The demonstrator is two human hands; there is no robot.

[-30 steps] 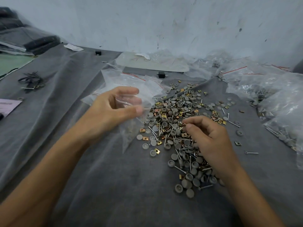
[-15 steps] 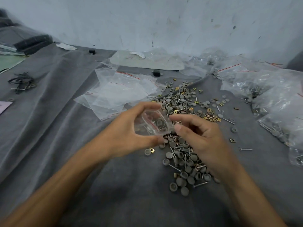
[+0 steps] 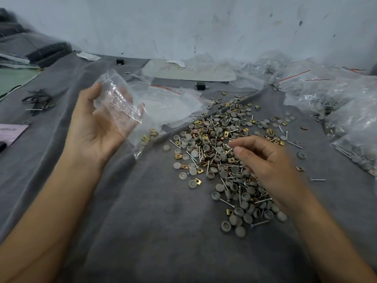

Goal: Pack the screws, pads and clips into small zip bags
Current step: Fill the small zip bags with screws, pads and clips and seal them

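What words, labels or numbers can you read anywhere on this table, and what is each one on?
Flat plastic-covered sheet by the wall: faint red handwriting, too blurred to read.
Pale pink paper at the left edge: a faint line of print, too small to read.
Clear zip bag in the left hand: no print visible.
Nothing else bears legible text.
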